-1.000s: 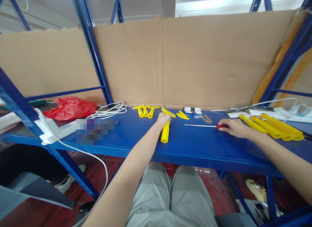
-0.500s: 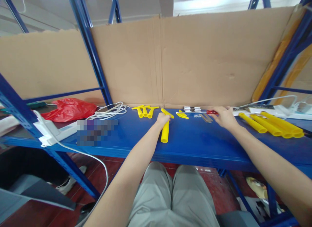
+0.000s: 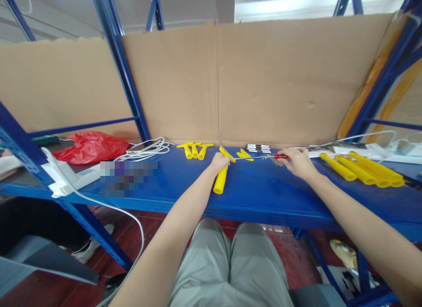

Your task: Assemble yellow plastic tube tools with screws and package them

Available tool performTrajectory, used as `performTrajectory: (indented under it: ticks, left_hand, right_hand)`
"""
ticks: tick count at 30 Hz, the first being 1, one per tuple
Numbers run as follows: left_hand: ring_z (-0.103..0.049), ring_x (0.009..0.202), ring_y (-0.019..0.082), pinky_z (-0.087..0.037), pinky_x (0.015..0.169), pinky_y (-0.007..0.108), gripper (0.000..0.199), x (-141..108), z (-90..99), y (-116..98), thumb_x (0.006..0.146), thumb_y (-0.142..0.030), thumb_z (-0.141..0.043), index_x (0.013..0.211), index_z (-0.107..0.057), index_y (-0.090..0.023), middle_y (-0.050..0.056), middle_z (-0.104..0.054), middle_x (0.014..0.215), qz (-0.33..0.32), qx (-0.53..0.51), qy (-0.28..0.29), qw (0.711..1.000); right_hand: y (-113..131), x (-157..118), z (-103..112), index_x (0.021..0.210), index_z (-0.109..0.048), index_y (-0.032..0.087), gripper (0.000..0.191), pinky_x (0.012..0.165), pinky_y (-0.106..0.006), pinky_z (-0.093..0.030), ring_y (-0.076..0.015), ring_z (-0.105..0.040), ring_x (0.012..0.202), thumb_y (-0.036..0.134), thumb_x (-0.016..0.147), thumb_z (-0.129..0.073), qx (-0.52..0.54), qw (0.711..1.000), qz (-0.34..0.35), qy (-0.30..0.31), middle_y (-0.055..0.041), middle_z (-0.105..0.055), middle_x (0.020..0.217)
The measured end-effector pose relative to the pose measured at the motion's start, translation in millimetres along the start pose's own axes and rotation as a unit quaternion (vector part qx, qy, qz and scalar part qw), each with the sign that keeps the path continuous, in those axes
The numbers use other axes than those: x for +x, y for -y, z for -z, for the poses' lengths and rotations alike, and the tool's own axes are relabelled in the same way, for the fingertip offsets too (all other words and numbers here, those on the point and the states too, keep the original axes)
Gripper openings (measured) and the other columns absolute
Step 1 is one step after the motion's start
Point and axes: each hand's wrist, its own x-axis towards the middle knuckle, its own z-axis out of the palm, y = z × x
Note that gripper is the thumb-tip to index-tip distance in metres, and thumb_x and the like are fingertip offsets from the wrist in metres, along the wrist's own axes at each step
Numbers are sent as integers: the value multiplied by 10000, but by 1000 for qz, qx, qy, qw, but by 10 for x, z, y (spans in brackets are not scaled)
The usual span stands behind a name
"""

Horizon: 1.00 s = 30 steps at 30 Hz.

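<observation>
My left hand (image 3: 219,164) is closed around a yellow T-shaped tube piece (image 3: 220,180), whose crossbar sticks out above the fingers and whose round open end points toward me. My right hand (image 3: 299,162) grips the red handle of a screwdriver (image 3: 253,158). Its long metal shaft points left, and the tip reaches the crossbar end of the yellow piece; whether they touch I cannot tell. Behind the shaft lie small yellow curved parts (image 3: 244,155). Thin metal pieces (image 3: 278,163) lie beside my right fingers, partly hidden.
Several yellow T-shaped pieces (image 3: 195,151) stand left of centre, and yellow tubes (image 3: 364,169) lie at the right. Marker-like white sticks (image 3: 258,148) rest by the cardboard wall (image 3: 280,82). On the left are a red plastic bag (image 3: 94,148), white cables (image 3: 145,149) and a power strip (image 3: 70,179).
My right hand has lifted the screwdriver slightly and swung its shaft toward the yellow T-shaped piece. The piece's lower end has tilted a little left in my left hand.
</observation>
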Motion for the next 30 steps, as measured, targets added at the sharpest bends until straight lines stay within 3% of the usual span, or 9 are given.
performTrajectory:
  ticks: [8,30]
  left_hand:
    - [-523,506,140,-407,523,252,138,27,-9,-9,656,-101,-724,573,-624,-146,10,-523,422,-9,26,8,1000]
    - [-584,599,133,-482,628,247,126,32,-30,-9,796,-177,-629,720,-659,-81,43,-616,538,-20,143,23,989]
  right_hand:
    - [4,-3,6,967,-626,247,226,792,-411,-291,-282,-586,1002,283,839,-444,-6,1000,6,3,-94,-704,1032]
    - [10,-9,21,963,-615,225,208,766,-377,-277,-259,-598,943,247,859,-436,-40,998,46,-6,-93,-709,981]
